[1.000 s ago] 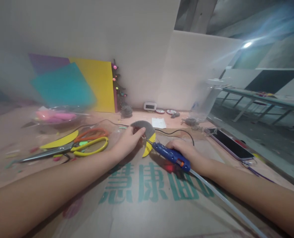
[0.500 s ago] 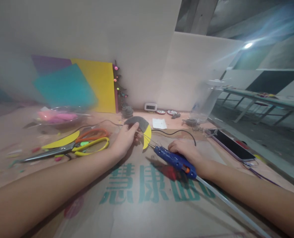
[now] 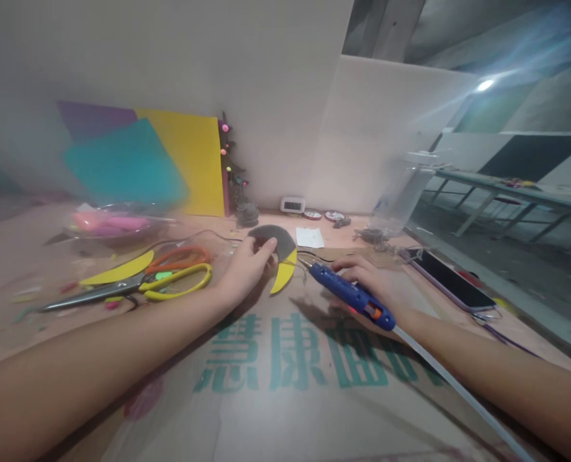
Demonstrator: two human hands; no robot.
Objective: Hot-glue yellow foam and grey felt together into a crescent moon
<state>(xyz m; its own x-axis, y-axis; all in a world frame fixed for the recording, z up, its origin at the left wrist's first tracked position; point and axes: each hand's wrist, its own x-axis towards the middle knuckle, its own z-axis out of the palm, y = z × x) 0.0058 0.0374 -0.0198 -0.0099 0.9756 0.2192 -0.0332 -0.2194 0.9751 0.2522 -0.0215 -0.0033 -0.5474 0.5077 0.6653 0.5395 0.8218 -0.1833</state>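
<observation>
Nearest the camera, a cardboard sheet (image 3: 285, 398) with green printing covers the counter (image 3: 16, 269), and both forearms reach out across it. A clear glue stick (image 3: 459, 391) runs back toward 5 o'clock from the rear of the blue glue gun (image 3: 350, 296). The right hand (image 3: 379, 282) is wrapped closed around the gun's grip, nozzle aimed toward 10 o'clock. Just off that nozzle sits the foam piece (image 3: 280, 251), a grey half-disc with a yellow crescent under it. The tip is very close to the yellow edge, but I can't tell if it's touching. The left hand (image 3: 244, 273) is at 9 o'clock of the foam piece, fingers closed on its grey part with the thumb pressing on top.

Over at 9 o'clock of the left hand are yellow-handled scissors (image 3: 170, 285) on the counter, with orange-handled scissors (image 3: 179, 256) just behind them and a loose yellow crescent (image 3: 117, 269) beside them. At 3 o'clock of the right hand is a phone (image 3: 446, 279), lying flat, screen dark.

Further back at 10 o'clock there's a clear tub (image 3: 107, 224) with pink things inside, too blurred to name. At 1 o'clock is a clear jar (image 3: 403, 192), contents not readable. Between them are a white slip (image 3: 309, 237) and a small white device (image 3: 292, 205) by the wall. Coloured sheets (image 3: 122, 163) in teal, yellow and purple lean against the wall at 11 o'clock.
</observation>
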